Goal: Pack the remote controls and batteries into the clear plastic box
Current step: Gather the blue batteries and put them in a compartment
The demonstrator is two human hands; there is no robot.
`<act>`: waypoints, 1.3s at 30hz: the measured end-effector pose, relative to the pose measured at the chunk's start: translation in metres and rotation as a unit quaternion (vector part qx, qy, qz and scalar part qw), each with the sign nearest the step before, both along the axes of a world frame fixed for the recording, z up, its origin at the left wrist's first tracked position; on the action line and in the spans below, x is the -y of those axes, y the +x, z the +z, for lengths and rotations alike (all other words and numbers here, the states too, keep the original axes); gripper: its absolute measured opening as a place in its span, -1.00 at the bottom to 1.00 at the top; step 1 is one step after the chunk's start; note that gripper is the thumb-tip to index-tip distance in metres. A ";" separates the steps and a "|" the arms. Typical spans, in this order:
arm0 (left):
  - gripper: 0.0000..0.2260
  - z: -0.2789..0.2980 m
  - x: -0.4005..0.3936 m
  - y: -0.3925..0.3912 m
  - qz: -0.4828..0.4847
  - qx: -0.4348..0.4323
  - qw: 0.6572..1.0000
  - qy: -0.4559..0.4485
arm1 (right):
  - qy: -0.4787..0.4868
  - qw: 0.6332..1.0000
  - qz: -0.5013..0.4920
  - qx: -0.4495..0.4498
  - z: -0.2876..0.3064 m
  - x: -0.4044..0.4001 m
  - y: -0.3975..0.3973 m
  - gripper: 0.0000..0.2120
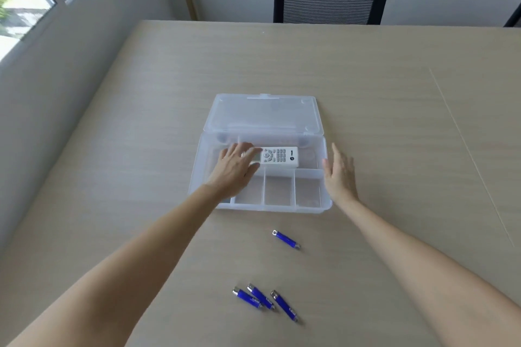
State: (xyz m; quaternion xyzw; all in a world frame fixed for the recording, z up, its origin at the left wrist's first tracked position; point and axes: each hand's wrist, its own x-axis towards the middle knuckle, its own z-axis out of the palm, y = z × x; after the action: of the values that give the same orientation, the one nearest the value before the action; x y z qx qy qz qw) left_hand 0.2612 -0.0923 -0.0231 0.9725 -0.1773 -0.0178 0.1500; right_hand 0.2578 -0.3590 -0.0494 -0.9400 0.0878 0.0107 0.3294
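Left grip point(236, 162) lay spread flat on the remote point(277, 158), right grip point(339, 170) spread and empty; batteries point(260, 297), lengthwise toward the box point(325, 207), lay behind both.

A pale wooden table point(366, 93) carries the open clear plastic box point(327, 200) and four blue batteries point(285, 239).

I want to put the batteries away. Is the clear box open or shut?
Open. The clear box's lid lies flipped back flat on the table, and the compartments show from above.
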 end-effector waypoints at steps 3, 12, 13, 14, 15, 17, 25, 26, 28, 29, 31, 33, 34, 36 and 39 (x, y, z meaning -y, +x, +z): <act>-0.80 0.000 -0.017 -0.076 -0.113 -0.001 0.992 -0.049 | -0.030 0.970 0.122 0.206 -0.001 -0.018 -0.070 -0.86; -0.81 -0.056 -0.042 -0.237 -0.175 -0.125 0.976 0.039 | -0.178 0.945 0.257 -0.097 -0.049 -0.068 -0.139 -0.79; -0.79 -0.060 -0.041 -0.243 -0.170 -0.126 0.976 0.052 | -0.189 0.941 0.256 -0.115 -0.049 -0.068 -0.141 -0.77; -0.77 -0.062 -0.040 -0.248 -0.160 -0.127 0.977 0.063 | -0.191 0.940 0.249 -0.137 -0.048 -0.067 -0.144 -0.76; -0.76 -0.063 -0.039 -0.251 -0.150 -0.125 0.978 0.071 | -0.185 0.940 0.237 -0.160 -0.046 -0.066 -0.147 -0.77; -0.73 -0.065 -0.034 -0.255 -0.135 -0.101 0.982 0.081 | -0.157 0.943 0.206 -0.210 -0.039 -0.063 -0.157 -0.84; -0.64 -0.068 -0.009 -0.239 -0.180 -0.053 0.977 0.104 | -0.040 0.930 0.228 -0.285 -0.029 -0.055 -0.227 -0.87; -0.67 -0.067 -0.007 -0.237 -0.190 -0.069 0.973 0.108 | -0.052 0.928 0.235 -0.285 -0.028 -0.058 -0.231 -0.80; -0.74 -0.063 -0.005 -0.234 -0.194 -0.082 0.970 0.122 | -0.082 0.930 0.234 -0.271 -0.029 -0.062 -0.235 -0.70; -0.77 -0.064 -0.006 -0.232 -0.195 -0.078 0.969 0.133 | -0.095 0.933 0.229 -0.262 -0.030 -0.063 -0.236 -0.68; -0.80 -0.069 -0.010 -0.232 -0.200 -0.096 0.960 0.174 | -0.128 0.934 0.227 -0.243 -0.033 -0.061 -0.237 -0.72; -0.76 -0.083 -0.015 -0.235 -0.204 -0.103 0.955 0.190 | -0.146 0.933 0.225 -0.239 -0.036 -0.057 -0.237 -0.73; -0.74 -0.085 -0.015 -0.236 -0.205 -0.113 0.953 0.195 | -0.137 0.936 0.217 -0.240 -0.034 -0.055 -0.235 -0.73; -0.79 -0.073 -0.009 -0.237 -0.176 -0.155 0.958 0.165 | -0.078 0.951 0.179 -0.241 -0.027 -0.047 -0.224 -0.79; -0.84 -0.049 0.006 -0.217 -0.037 -0.230 0.973 -0.008 | 0.026 0.975 0.096 -0.198 -0.002 -0.029 -0.182 -0.84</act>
State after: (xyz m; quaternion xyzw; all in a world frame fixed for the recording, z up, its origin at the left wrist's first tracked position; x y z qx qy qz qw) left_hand 0.0438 -0.0987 -0.0725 0.9340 -0.1739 -0.2448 0.1938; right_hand 0.0754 -0.3296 -0.0518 -0.9145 0.0602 0.2309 0.3267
